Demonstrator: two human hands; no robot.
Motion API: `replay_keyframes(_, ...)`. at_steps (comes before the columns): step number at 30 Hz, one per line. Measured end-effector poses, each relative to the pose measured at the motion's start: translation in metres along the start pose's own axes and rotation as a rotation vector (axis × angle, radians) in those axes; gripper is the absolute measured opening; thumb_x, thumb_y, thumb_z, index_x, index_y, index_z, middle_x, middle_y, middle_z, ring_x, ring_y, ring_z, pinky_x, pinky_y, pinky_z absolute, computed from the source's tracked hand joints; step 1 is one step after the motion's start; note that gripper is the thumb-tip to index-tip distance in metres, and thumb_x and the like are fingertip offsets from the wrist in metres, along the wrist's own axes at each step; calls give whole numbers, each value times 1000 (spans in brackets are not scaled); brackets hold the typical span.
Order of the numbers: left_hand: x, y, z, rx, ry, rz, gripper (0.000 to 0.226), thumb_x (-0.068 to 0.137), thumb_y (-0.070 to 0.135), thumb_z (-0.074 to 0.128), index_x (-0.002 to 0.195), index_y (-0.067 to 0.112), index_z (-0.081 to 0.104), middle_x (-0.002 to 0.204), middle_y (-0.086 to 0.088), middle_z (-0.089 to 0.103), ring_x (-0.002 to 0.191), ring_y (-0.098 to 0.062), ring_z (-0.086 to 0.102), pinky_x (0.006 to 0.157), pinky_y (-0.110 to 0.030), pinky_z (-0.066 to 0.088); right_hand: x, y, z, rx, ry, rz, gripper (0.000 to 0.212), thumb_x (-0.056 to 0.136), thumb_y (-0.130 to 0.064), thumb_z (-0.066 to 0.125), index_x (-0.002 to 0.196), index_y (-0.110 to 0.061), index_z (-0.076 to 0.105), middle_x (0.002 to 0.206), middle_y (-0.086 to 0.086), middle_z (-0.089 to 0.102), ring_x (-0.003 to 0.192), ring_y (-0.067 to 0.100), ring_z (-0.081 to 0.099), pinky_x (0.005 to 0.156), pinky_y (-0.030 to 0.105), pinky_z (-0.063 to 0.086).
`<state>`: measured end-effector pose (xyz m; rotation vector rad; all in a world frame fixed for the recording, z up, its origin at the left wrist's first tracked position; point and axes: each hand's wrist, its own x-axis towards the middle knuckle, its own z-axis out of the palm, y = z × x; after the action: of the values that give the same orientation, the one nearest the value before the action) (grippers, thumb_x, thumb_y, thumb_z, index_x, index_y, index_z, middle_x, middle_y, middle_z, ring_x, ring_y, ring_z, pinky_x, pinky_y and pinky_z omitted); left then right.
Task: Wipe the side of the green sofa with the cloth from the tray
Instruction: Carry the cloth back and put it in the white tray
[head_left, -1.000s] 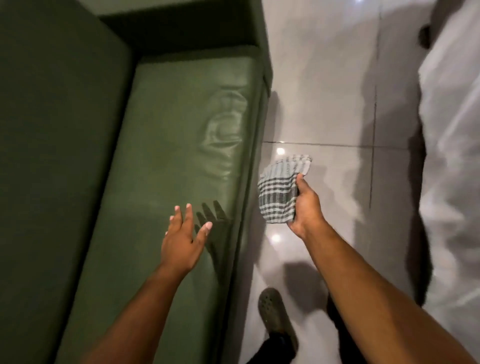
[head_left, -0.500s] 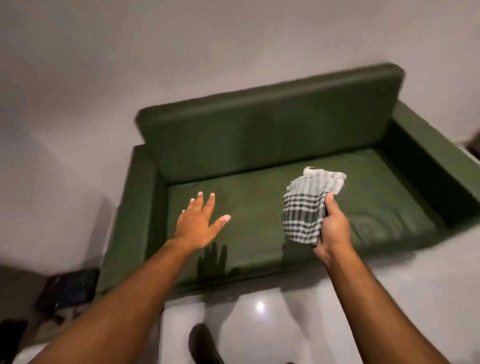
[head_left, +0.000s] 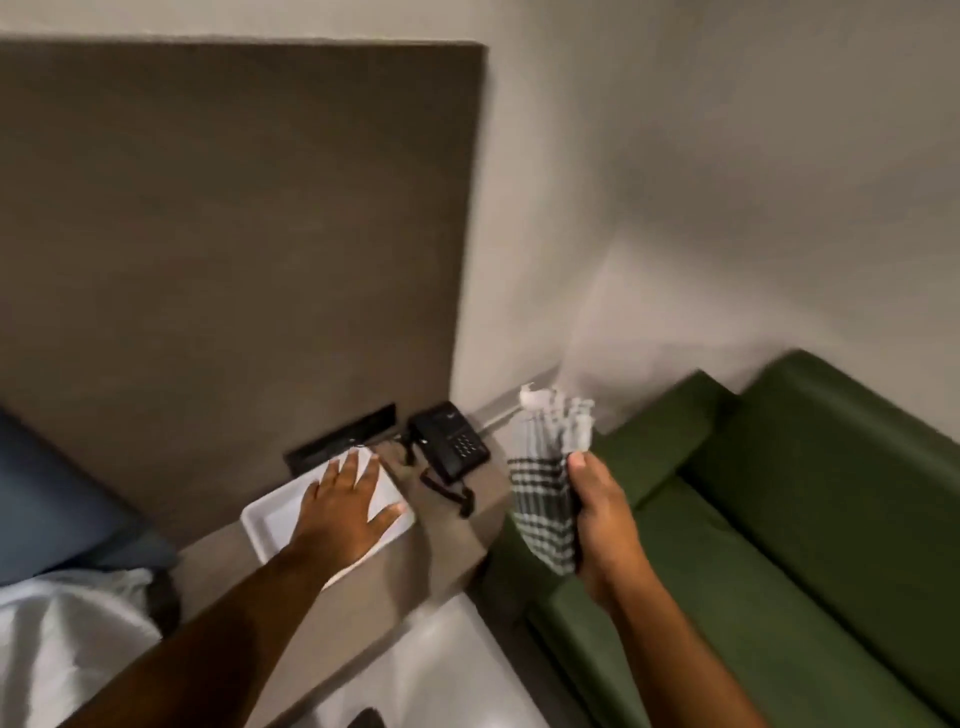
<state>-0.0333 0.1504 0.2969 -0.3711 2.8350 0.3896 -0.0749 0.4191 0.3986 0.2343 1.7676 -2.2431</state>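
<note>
The green sofa (head_left: 769, 509) fills the lower right, its left armrest (head_left: 660, 421) next to a bedside table. My right hand (head_left: 602, 514) grips a checked grey-and-white cloth (head_left: 545, 488), held up over the sofa's left end, beside the armrest. The cloth hangs folded from my fingers. A white tray (head_left: 270, 519) lies on the bedside table, and my left hand (head_left: 348, 514) hovers over it with fingers spread, holding nothing. Whether the palm touches the tray is unclear.
A black telephone (head_left: 449, 441) with a coiled cord sits on the brown bedside table (head_left: 436, 545), right of the tray. A tall brown headboard panel (head_left: 234, 234) stands behind. A blue pillow (head_left: 47, 493) and white bedding (head_left: 57, 639) lie at the left.
The view has swung left from the sofa seat to the bedside table. My left hand now hovers over the white tray; my right hand still holds the cloth, now near the sofa's left armrest.
</note>
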Motion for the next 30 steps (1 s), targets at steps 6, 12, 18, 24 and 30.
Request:
replay_keyframes(6, 19, -110, 30, -89, -69, -303, 149, 35, 91, -38, 159, 21, 7, 168, -11, -3, 155, -34, 1, 124, -49, 7, 83, 63, 116, -324, -278, 107, 24, 97, -24, 46, 111, -21, 66, 114, 12, 72, 103, 34, 69, 95, 58, 52)
replay_keyframes(12, 47, -164, 104, -175, -31, -443, 133, 51, 94, -21, 159, 21, 7, 168, -10, -4, 156, -31, 0, 125, -48, 8, 171, 177, 182, -616, -504, 142, 21, 96, -24, 46, 100, -29, 66, 114, 11, 70, 106, 34, 65, 97, 55, 51)
replay_keyframes(18, 85, -201, 203, -198, -8, -531, 125, 58, 92, -20, 159, 22, 5, 168, -11, -2, 156, -31, 2, 124, -47, 10, 262, 324, 200, -888, -688, -53, 25, 96, -13, 47, 115, -16, 63, 113, 10, 69, 99, 22, 63, 82, 9, 45)
replay_keyframes(24, 115, -220, 287, -211, 46, -546, 104, 79, 84, 5, 159, 18, -1, 167, -13, -7, 155, -32, -4, 124, -47, 4, 303, 455, 161, -1692, -1246, -289, 40, 96, -27, 42, 136, -28, 48, 161, 9, 21, 148, 37, 13, 119, 52, 19)
replay_keyframes(30, 117, -227, 320, -135, 24, -555, 105, 81, 83, 1, 157, 10, -3, 164, -16, -13, 154, -34, -3, 125, -47, 6, 311, 488, 163, -1587, -957, -563, 60, 90, -43, 50, 144, -24, 32, 161, 14, 19, 149, 37, 8, 118, 58, 21)
